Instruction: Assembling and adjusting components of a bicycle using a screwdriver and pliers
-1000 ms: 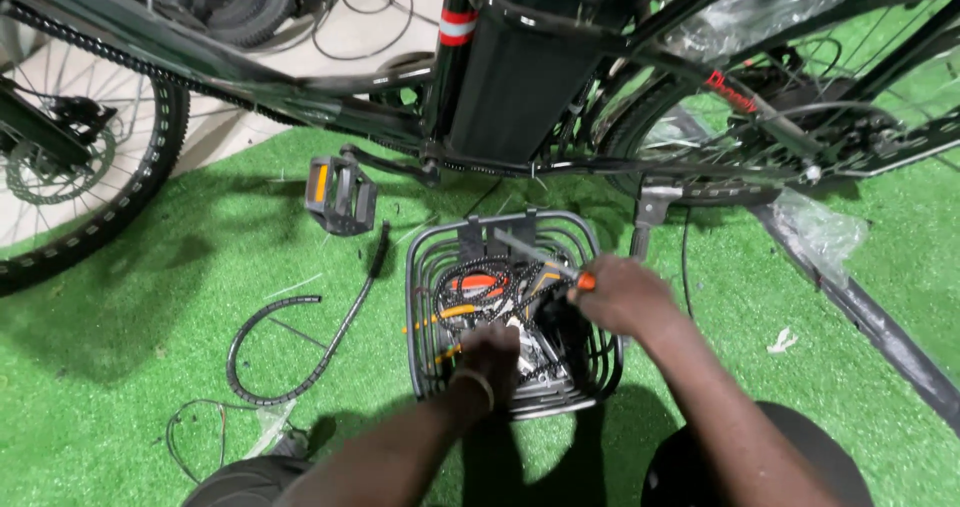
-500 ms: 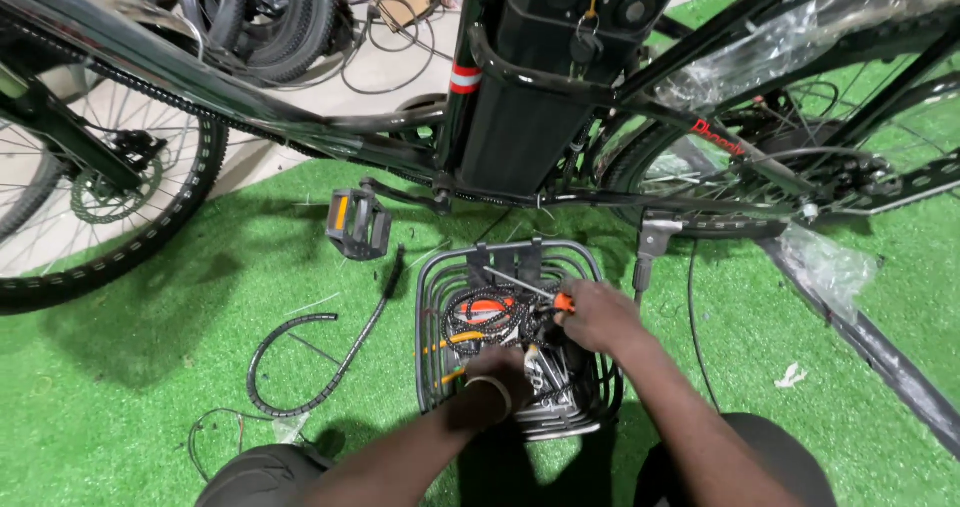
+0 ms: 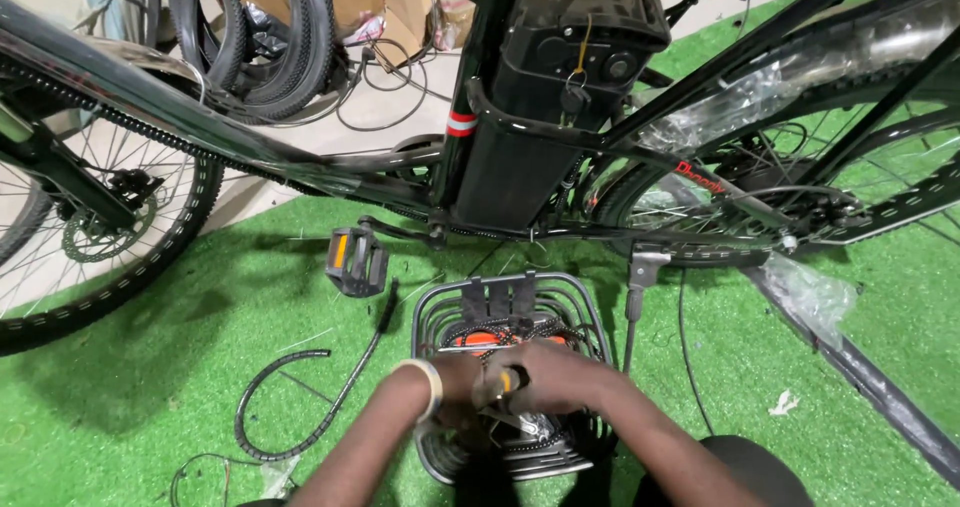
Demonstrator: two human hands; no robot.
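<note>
A black wire basket [image 3: 590, 312] sits on green turf below a black bicycle frame [image 3: 300, 167]. It holds orange-handled tools [image 3: 478, 341] and dark cables. Both my hands are over the middle of the basket, pressed together. My right hand [image 3: 560, 377] is closed around a tool with a yellow and black handle [image 3: 506, 380]. My left hand [image 3: 458, 389], with a pale wristband, touches the same spot, its fingers hidden behind the tool and the other hand.
A boxy black battery pack [image 3: 545, 87] is mounted on the frame, with a pedal [image 3: 355, 262] just left of the basket. A wheel with a disc brake [image 3: 95, 237] is at left, and another wheel [image 3: 800, 182] at right. A curved black hose [image 3: 300, 397] and thin wires lie on the turf.
My right hand has moved from the basket's upper right rim to its middle and met my left hand. The view has tilted up, showing more of the bicycle.
</note>
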